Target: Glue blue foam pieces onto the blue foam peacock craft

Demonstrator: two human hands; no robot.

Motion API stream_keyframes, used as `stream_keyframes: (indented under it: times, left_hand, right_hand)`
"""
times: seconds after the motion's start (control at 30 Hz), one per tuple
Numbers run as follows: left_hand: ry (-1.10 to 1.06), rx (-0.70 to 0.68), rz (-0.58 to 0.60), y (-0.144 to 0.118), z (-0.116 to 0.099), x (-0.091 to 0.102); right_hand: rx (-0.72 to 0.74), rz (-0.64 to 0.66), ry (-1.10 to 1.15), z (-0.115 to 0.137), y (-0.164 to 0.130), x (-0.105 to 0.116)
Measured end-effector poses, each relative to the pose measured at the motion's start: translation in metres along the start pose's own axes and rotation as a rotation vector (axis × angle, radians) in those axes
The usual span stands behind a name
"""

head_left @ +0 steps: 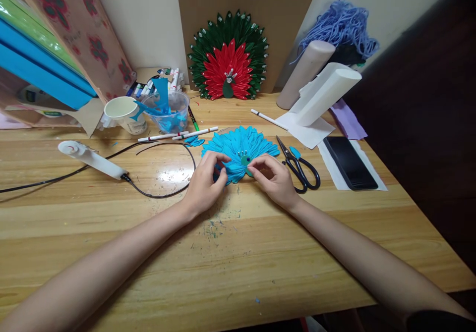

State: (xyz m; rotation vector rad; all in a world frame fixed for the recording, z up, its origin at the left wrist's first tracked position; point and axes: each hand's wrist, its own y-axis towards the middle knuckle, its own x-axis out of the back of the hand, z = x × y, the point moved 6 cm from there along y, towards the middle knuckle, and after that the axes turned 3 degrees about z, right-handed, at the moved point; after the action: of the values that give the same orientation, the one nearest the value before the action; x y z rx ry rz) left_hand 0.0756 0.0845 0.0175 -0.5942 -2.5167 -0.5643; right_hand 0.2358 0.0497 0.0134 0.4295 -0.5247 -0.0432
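A blue paper peacock (243, 141) with fanned, layered feathers lies on the wooden table in front of me. Near its lower middle sits a green head piece (244, 160) with a dark eye and small beads above. My left hand (208, 176) is at the fan's left edge, thumb and fingers curved and apart, the fingertips touching the blue feathers. From the right, my right hand (273, 176) pinches thumb and forefinger together at the green piece; whatever is between the tips is too small to make out. Black-handled scissors (299, 166) lie just right of this hand.
A white glue gun (91, 159) with a black cable lies left. Behind stand a paper cup (122, 113) and a plastic tub (169, 116) of blue scraps. A red-and-green peacock (228, 59) leans on cardboard. At right are paper rolls (327, 96) and a phone (349, 162).
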Motion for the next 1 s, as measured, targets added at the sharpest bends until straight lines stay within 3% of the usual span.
stream_keyframes:
  times: [0.13, 0.43, 0.63, 0.8, 1.0]
  left_hand:
    - [0.0, -0.074, -0.035, 0.001, -0.005, 0.001]
    - [0.026, -0.053, -0.041, 0.002, -0.002, 0.001]
    - [-0.012, -0.005, -0.014, 0.001, 0.003, -0.002]
    - [-0.18, 0.098, 0.014, 0.001, 0.012, -0.004]
    - [-0.286, 0.178, 0.023, 0.001, 0.017, -0.005]
  right_hand:
    - [-0.047, 0.006, 0.041, -0.005, 0.001, -0.001]
    - [-0.09, 0.027, 0.072, -0.007, 0.0, -0.002]
    - [-0.13, 0.056, 0.063, -0.009, 0.0, -0.003]
    - [-0.136, 0.026, 0.065, -0.009, 0.001, 0.0]
    - [-0.005, -0.03, -0.03, 0.004, 0.001, 0.005]
